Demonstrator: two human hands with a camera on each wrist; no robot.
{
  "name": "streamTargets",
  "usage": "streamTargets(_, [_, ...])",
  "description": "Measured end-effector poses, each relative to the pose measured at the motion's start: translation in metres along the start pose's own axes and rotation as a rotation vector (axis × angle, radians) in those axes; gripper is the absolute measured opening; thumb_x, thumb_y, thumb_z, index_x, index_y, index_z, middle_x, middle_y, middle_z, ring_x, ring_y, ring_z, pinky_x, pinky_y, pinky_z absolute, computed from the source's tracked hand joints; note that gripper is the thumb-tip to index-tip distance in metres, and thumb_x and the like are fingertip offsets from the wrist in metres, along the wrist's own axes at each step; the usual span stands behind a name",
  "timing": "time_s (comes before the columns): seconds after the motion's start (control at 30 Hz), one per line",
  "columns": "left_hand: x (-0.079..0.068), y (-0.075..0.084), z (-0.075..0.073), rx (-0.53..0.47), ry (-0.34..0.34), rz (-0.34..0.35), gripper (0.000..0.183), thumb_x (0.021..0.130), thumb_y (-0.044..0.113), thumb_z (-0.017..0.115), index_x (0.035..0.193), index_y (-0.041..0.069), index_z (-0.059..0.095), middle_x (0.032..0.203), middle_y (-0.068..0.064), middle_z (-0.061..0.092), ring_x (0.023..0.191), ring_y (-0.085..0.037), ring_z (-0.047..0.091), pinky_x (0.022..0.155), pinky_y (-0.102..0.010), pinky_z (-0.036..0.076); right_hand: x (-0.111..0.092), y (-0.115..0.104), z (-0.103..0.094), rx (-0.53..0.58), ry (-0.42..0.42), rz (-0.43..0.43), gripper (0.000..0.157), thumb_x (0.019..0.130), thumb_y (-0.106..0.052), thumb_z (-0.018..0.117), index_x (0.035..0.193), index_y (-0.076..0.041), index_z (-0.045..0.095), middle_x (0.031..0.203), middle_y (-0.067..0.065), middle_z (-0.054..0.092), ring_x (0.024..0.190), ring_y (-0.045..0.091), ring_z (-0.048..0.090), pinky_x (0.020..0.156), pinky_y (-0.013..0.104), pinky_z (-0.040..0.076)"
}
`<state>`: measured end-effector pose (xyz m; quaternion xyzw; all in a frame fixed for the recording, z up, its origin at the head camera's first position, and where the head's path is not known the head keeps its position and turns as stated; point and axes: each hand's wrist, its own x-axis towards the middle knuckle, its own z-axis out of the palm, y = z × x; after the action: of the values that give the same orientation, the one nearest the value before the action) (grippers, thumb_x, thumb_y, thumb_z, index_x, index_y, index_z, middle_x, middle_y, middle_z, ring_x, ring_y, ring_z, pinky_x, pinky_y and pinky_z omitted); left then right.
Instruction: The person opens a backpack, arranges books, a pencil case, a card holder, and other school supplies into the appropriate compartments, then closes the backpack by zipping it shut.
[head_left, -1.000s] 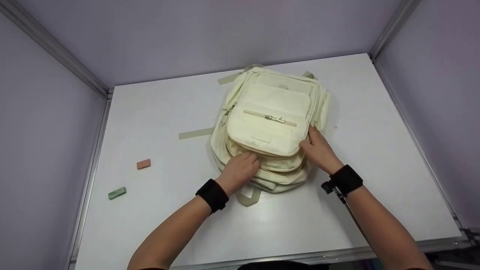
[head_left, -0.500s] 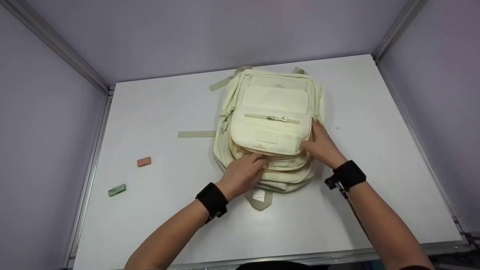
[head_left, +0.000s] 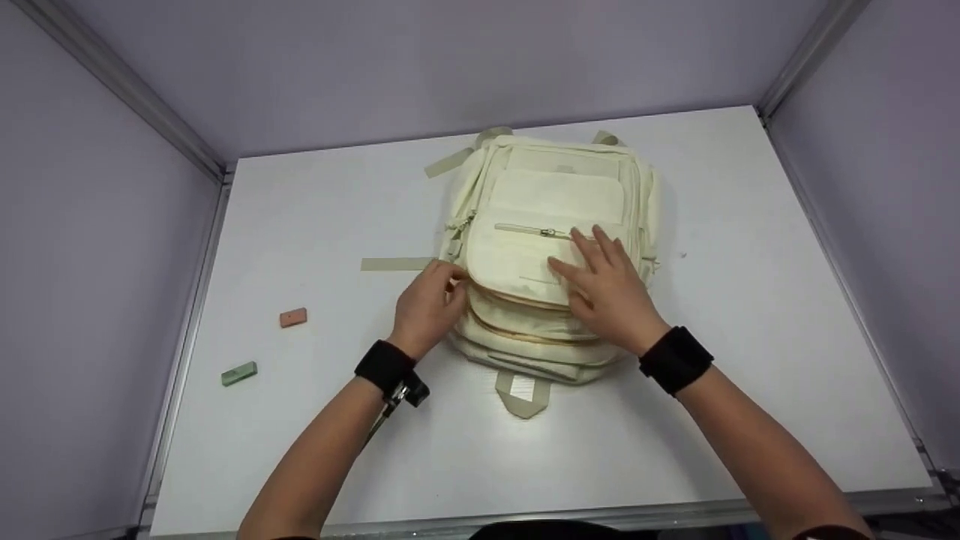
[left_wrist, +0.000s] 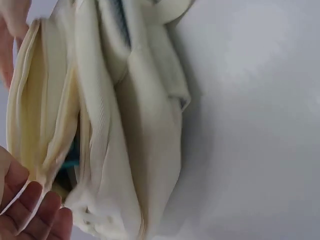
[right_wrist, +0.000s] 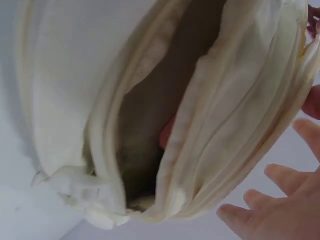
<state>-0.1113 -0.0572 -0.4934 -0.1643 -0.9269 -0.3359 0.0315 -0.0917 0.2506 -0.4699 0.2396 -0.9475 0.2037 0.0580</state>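
A cream backpack [head_left: 555, 199] lies on the white table, its grab loop towards me. At the left edge of its front pocket, my left hand [head_left: 429, 304] pinches the fabric with bent fingers; whether a zipper pull is between them is hidden. My right hand [head_left: 611, 296] spreads its fingers over the front panel, below the short zipper [head_left: 525, 229]. From the right wrist view, a compartment [right_wrist: 150, 115] gapes with something reddish [right_wrist: 167, 132] inside. A bit of teal [left_wrist: 73, 154] shows between the layers in the left wrist view.
Left of the backpack lie a small red block [head_left: 293, 318] and a small green block [head_left: 239, 373]. A beige strap [head_left: 397, 264] sticks out at the bag's left side. Purple-grey panels [head_left: 480, 67] stand around the table's back and sides.
My left hand has left the bag's lower front and moved up to the pocket's left edge. My right hand has let go of the right edge and moved left onto the front panel.
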Motion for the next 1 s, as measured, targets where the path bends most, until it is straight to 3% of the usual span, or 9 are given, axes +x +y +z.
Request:
streamTargets(0.1, [0.017, -0.005, -0.002, -0.033, -0.036, -0.111, 0.025, 0.102, 0.017, 0.058, 0.126, 0.01, 0.066, 0.126, -0.007, 0.061, 0.103, -0.023, 0.066, 0.079, -0.036, 0.054, 0.004, -0.01, 0.006, -0.033, -0.03, -0.07, 0.043, 0.102, -0.016, 0.063, 0.144, -0.02, 0.061, 0.162, 0.02, 0.033, 0.151, 0.044, 0.02, 0.119, 0.064, 0.014])
streamTargets(0.2, [0.032, -0.008, 0.0, -0.033, -0.098, -0.167, 0.038, 0.104, 0.018, 0.054, 0.142, 0.009, 0.057, 0.142, -0.009, 0.055, 0.12, -0.025, 0.06, 0.094, -0.039, 0.051, 0.01, -0.017, 0.01, -0.095, -0.086, -0.127, 0.046, 0.101, -0.016, 0.066, 0.146, -0.022, 0.059, 0.162, 0.019, 0.033, 0.151, 0.045, 0.021, 0.118, 0.065, 0.014])
streamTargets(0.37, [0.053, -0.011, 0.007, 0.02, -0.205, -0.167, 0.049, 0.109, 0.015, 0.042, 0.157, 0.009, 0.04, 0.157, -0.012, 0.043, 0.143, -0.029, 0.042, 0.116, -0.04, 0.033, 0.019, -0.026, 0.016, -0.168, -0.198, -0.2, 0.058, 0.099, -0.005, 0.063, 0.151, -0.029, 0.053, 0.166, 0.016, 0.027, 0.153, 0.043, 0.015, 0.119, 0.065, 0.01])
streamTargets(0.53, [0.071, -0.014, 0.01, 0.081, -0.262, -0.137, 0.049, 0.112, 0.02, 0.038, 0.16, 0.016, 0.036, 0.161, -0.009, 0.039, 0.145, -0.033, 0.039, 0.117, -0.044, 0.032, 0.022, -0.029, 0.017, -0.186, -0.257, -0.198, 0.062, 0.098, 0.002, 0.061, 0.149, -0.032, 0.055, 0.167, 0.013, 0.026, 0.154, 0.04, 0.014, 0.118, 0.066, 0.008])
streamTargets(0.67, [0.086, -0.015, 0.009, 0.14, -0.235, -0.116, 0.044, 0.111, 0.022, 0.045, 0.155, 0.018, 0.046, 0.154, -0.009, 0.048, 0.136, -0.035, 0.047, 0.109, -0.046, 0.041, 0.025, -0.029, 0.015, -0.156, -0.245, -0.209, 0.057, 0.098, 0.002, 0.06, 0.145, -0.03, 0.061, 0.164, 0.014, 0.032, 0.153, 0.04, 0.019, 0.119, 0.065, 0.011])
streamTargets(0.77, [0.093, -0.016, 0.008, 0.168, -0.181, -0.137, 0.037, 0.109, 0.024, 0.052, 0.145, 0.016, 0.059, 0.138, -0.011, 0.06, 0.124, -0.034, 0.055, 0.1, -0.045, 0.047, 0.031, -0.031, 0.016, -0.119, -0.233, -0.234, 0.051, 0.097, 0.002, 0.061, 0.139, -0.027, 0.066, 0.159, 0.017, 0.039, 0.152, 0.039, 0.022, 0.12, 0.061, 0.013])
streamTargets(1.0, [0.095, -0.022, 0.009, 0.181, -0.116, -0.217, 0.022, 0.105, 0.023, 0.06, 0.12, 0.009, 0.071, 0.112, -0.011, 0.065, 0.106, -0.03, 0.06, 0.088, -0.043, 0.051, 0.049, -0.038, 0.018, -0.053, -0.214, -0.279, 0.033, 0.094, 0.003, 0.062, 0.117, -0.019, 0.072, 0.151, 0.021, 0.045, 0.151, 0.04, 0.025, 0.117, 0.053, 0.031])
